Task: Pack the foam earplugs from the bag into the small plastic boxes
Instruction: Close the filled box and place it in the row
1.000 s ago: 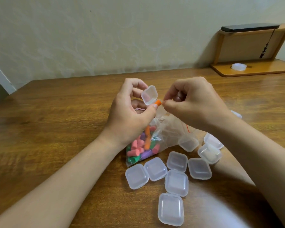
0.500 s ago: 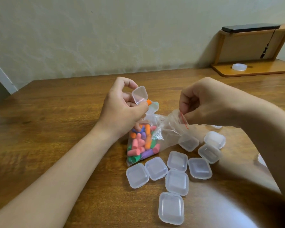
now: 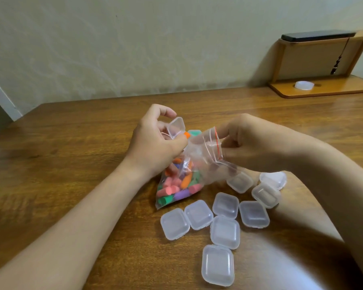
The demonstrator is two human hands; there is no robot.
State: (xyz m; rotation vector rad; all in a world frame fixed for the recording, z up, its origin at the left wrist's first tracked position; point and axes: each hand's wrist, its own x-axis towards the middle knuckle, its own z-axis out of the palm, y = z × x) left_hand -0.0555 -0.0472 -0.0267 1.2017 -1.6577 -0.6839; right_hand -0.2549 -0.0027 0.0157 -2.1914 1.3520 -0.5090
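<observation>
I take this to be the middle of filling one box. My left hand (image 3: 155,143) has its fingers (image 3: 164,110) curled round a small open box (image 3: 176,127), held lid-up above the desk (image 3: 71,164). An orange earplug (image 3: 187,134) sits at the box's edge by my thumb, and I can't tell whether it is seated inside. My right hand (image 3: 256,143) pinches the mouth of the bag (image 3: 189,174) at its red-striped seal. That end is lifted while the bottom rests on the desk. The other earplugs (image 3: 176,188), pink, green, purple and orange, lie heaped in the bag's lower end, just under my left wrist.

As I judge it, the next move is either to press this lid shut or to reach into the bag for another plug. Both need a free finger, and both hands are occupied. The film looks limp and crumpled, so the mouth may fold closed if I let go.

A cluster of clear boxes (image 3: 224,232), which look shut and empty, lies just in front of the bag, several touching. My right forearm passes close over them and could scatter them. A green shape (image 3: 194,132) shows behind the held box, but I can't make out what it is. At the far right a wooden shelf (image 3: 323,92) carries a dark phone (image 3: 316,36) and a white ring (image 3: 304,84), well apart from the work.
</observation>
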